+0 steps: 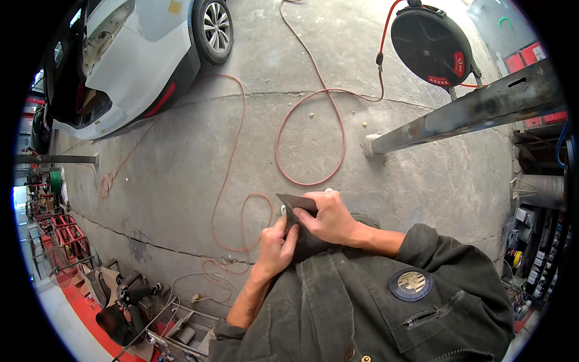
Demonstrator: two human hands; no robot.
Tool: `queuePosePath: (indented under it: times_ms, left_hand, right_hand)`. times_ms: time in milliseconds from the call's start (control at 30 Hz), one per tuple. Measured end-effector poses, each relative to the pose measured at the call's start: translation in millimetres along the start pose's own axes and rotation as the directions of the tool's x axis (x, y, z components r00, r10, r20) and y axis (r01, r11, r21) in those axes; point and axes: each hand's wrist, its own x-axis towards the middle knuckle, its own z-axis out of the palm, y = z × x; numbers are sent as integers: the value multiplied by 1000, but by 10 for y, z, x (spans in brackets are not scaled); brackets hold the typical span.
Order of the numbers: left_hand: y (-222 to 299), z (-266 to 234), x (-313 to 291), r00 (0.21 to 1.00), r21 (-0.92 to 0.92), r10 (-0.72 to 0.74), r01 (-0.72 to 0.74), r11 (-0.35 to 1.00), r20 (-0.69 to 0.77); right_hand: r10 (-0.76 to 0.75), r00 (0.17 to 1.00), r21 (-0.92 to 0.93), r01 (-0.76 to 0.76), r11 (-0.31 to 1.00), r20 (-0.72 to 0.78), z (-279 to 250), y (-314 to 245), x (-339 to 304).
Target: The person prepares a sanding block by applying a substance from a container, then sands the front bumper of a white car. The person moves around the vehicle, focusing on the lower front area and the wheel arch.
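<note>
A thin dark grey sheet [297, 202], which looks like sandpaper, is folded in front of my body with one pointed corner sticking out to the left. My right hand [330, 219] is closed on its upper part, thumb pressed against the sheet. Lower and to the left, my left hand [275, 247] pinches the other side between thumb and fingers. Both hands are close together, just above the front of my dark jacket [338, 295]. The lower end of the sheet blends with dark clothing behind it, so its full size cannot be made out.
A red air hose [278, 151] loops over the concrete floor from a black hose reel [429, 45]. A metal post [458, 117] rises at the right. The white car [142, 57] stands far left. A seated person [123, 320] is at the lower left, near a metal frame [187, 329].
</note>
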Motion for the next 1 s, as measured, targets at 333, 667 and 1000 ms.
queuePosePath:
  times_ms: [333,667,1000]
  left_hand:
    - [-198,14,16,980,-118,-182,190,975,77]
    - [11,-93,101,943,-664,-302,317,677,142]
    - [-289,-272,-2,879,-678,-408,458,574,248]
  right_hand:
    - [23,982,35,-30,999,186,-272,112,453]
    - [156,972,322,-207,924,178,-246,348,631]
    - [154,926,132,-211,969,345,-49,-115,482]
